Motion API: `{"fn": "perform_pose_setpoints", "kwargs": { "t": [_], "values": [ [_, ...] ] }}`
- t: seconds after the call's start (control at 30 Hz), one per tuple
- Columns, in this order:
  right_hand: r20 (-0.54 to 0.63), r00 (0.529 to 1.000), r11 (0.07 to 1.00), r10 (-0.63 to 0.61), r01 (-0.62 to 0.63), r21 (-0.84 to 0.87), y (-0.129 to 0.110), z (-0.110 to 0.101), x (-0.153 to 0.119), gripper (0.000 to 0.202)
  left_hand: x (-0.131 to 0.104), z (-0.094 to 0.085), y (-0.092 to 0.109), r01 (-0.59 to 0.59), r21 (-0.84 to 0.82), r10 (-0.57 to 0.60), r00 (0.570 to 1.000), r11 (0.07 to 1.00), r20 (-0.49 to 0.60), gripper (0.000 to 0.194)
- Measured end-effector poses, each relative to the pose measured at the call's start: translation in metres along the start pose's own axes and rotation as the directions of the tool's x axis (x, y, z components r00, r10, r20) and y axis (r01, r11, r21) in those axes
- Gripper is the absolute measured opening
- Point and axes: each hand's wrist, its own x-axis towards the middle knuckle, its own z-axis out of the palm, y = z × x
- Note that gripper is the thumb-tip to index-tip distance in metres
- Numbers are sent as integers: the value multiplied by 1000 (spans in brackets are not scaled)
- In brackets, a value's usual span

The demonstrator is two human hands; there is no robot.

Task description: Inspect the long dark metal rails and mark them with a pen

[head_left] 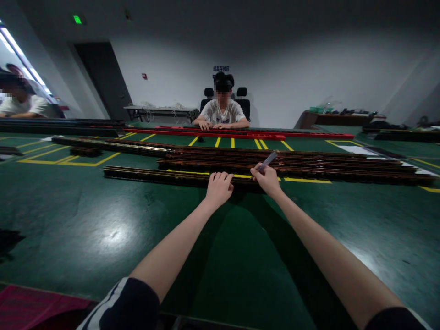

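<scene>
Centre frame, left hand (220, 188) rested its fingers on a dark strip (154, 177); couldn't tell if it gripped. Just right, right hand (268, 181) pinched a pen (269, 160), tip down.

One clear, slender pen (270, 160), two black headrests (242, 91) and one dark, rectangular door (103, 78) are showing before me.

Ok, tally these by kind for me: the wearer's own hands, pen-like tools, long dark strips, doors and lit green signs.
Left hand and right hand: 2
Pen-like tool: 1
Door: 1
Lit green sign: 1
Total: 5, leaving out the dark strips, which lie too close together to count.
</scene>
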Motion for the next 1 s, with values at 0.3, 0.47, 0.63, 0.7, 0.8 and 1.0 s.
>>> {"fn": "perform_pose_setpoints", "kwargs": {
  "t": [0.3, 0.47, 0.63, 0.7, 0.8, 1.0],
  "values": [
    [16, 1000, 1000, 19, -20, 16, -1, -1, -1, 18, 1, 2, -1, -4, -22, 4, 1000, 1000, -6, 34],
    [10, 1000, 1000, 16, -16, 6, -3, -1, -1, 17, 0, 2, -1, -4, -29, 4, 1000, 1000, -9, 34],
    [9, 1000, 1000, 18, -18, -2, -5, -2, -2, 17, 0, 2, -1, -11, -22, 10, 1000, 1000, -19, 34],
    [8, 1000, 1000, 12, -12, -4, -5, -2, -2, 18, 0, 3, -2, -10, -19, 10, 1000, 1000, -24, 34],
    [3, 1000, 1000, 11, -10, -1, -3, -1, -2, 18, 0, 3, -1, -11, -9, 11, 1000, 1000, -27, 34],
    [4, 1000, 1000, 10, -10, 0, -3, -1, -1, 18, 0, 3, -1, -6, 4, 6, 1000, 1000, -21, 35]
  ]
}}
